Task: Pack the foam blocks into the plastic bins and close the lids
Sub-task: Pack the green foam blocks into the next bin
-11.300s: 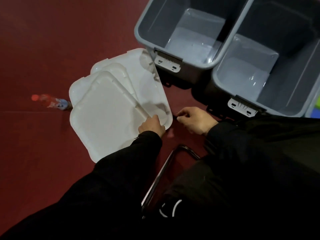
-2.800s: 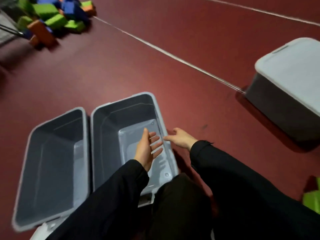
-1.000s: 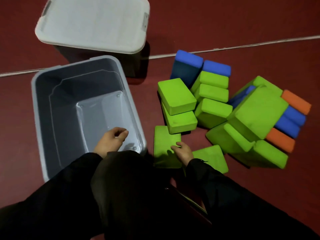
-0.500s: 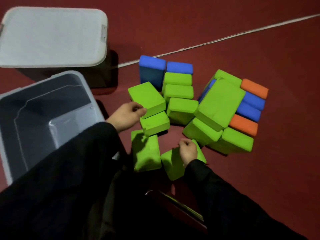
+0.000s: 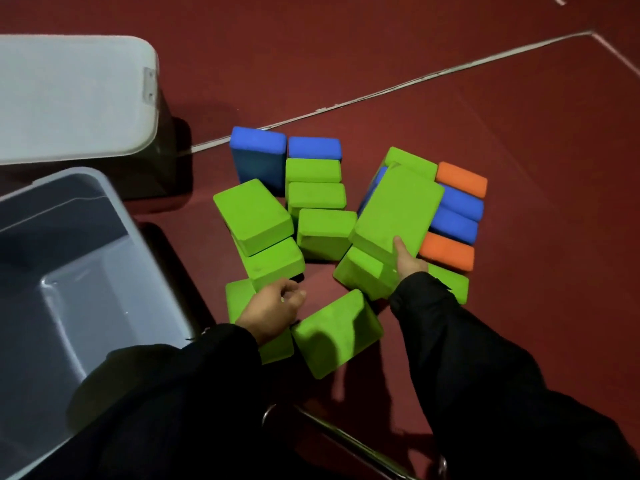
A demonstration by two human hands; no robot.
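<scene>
A pile of foam blocks lies on the red floor: several green blocks (image 5: 325, 230), blue blocks (image 5: 258, 157) and two orange blocks (image 5: 460, 180). The open grey bin (image 5: 114, 202) stands at the left with nothing in it. My left hand (image 5: 273, 311) lies on a flat green block (image 5: 237, 299) beside the bin, fingers curled over its far edge. My right hand (image 5: 408, 263) grips the near edge of a large tilted green block (image 5: 398, 209), thumb on top and fingers hidden beneath. Another green block (image 5: 337, 332) lies between my arms.
A second bin with its white lid (image 5: 69, 98) shut stands at the upper left, behind the open bin. A white floor line (image 5: 381, 93) runs behind the pile. A metal tube frame (image 5: 346, 441) crosses the bottom between my arms.
My left hand dropped from the stacked green blocks to the flat block near the bin. My right hand left the near green block and reached forward onto the large tilted one.
</scene>
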